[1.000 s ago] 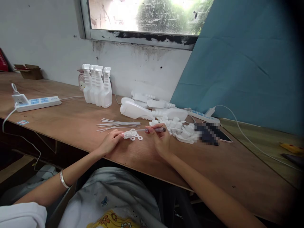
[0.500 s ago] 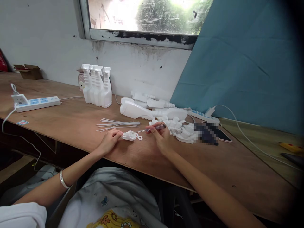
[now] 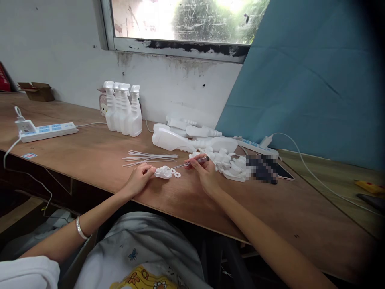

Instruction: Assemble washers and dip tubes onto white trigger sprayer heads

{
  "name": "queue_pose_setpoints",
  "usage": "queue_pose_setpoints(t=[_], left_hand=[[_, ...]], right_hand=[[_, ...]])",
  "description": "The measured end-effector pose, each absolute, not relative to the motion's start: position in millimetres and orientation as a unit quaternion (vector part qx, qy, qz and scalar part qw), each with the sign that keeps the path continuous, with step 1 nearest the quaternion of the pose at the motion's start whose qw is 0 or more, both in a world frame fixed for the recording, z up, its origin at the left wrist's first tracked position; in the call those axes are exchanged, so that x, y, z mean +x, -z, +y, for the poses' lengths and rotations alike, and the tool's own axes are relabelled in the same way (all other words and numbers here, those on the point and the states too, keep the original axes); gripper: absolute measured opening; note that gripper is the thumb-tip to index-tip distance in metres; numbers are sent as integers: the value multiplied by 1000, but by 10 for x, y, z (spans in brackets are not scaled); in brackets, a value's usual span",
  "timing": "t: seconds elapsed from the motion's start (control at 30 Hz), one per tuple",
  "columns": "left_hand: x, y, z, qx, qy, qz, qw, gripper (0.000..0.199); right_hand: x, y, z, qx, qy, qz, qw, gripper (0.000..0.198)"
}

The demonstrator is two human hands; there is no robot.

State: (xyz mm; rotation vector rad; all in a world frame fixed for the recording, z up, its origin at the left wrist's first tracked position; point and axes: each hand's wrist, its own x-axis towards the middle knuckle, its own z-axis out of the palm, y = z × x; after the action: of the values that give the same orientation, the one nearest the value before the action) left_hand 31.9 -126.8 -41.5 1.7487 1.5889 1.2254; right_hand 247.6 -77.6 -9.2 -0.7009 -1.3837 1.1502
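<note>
Spray head [image 3: 163, 172], white and plastic, sits in the pinch of the left hand [image 3: 138, 179], whose thumb and fingers hold its 9 o'clock end near the front edge of the wooden table [image 3: 240, 212]. Whether it touches the tabletop cannot be told. With the clock face laid around this piece and 12 pointing away from the person, the right hand [image 3: 206, 172] is near 3 o'clock, its thumb and fingers narrow around the handle of a slim screwdriver [image 3: 194, 161]. The metal shaft runs in from between 2 and 3 o'clock, its tip at the piece; contact there is too small to make out.

Just beside the piece at 3 o'clock lie two flat white rings [image 3: 177, 175]. Thin white tubes [image 3: 150, 157] lie loosely gathered toward 11 o'clock. Farther that way, four spray bottles [image 3: 124, 108] stand upright by the wall. White bottles [image 3: 173, 139] lie on their sides toward 1 o'clock, and a heap of white plastic parts [image 3: 236, 167] spreads beyond the right hand, near 3 o'clock.
</note>
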Motion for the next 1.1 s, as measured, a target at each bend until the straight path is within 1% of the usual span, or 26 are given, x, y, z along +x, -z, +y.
queue_pose_setpoints(t=[0.2,0.47,0.57,0.7,0.8,0.87,1.1], left_hand=[[324,406,-1282,648,-435,590,210,39],[317,402,-1293,655,-428,590,201,39],[319,402,-1295,655,-428,591,199,38],[314,410,-1289,659,-422,591,198,39],[308,418,-1281,662,-419,589,198,39],[305,422,-1278,663,-419,588,199,38],[310,420,-1283,665,-421,587,192,36]], right_hand=[[2470,95,-815,-275,-460,-627,566,21],[2494,113,-717,-287,-531,-568,559,25],[2494,121,-708,-295,-537,-561,557,27],[2479,112,-769,-299,-489,-598,561,26],[2468,111,-832,-292,-439,-643,556,22],[2464,114,-853,-292,-429,-657,547,19],[2462,108,-785,-288,-501,-601,552,24]])
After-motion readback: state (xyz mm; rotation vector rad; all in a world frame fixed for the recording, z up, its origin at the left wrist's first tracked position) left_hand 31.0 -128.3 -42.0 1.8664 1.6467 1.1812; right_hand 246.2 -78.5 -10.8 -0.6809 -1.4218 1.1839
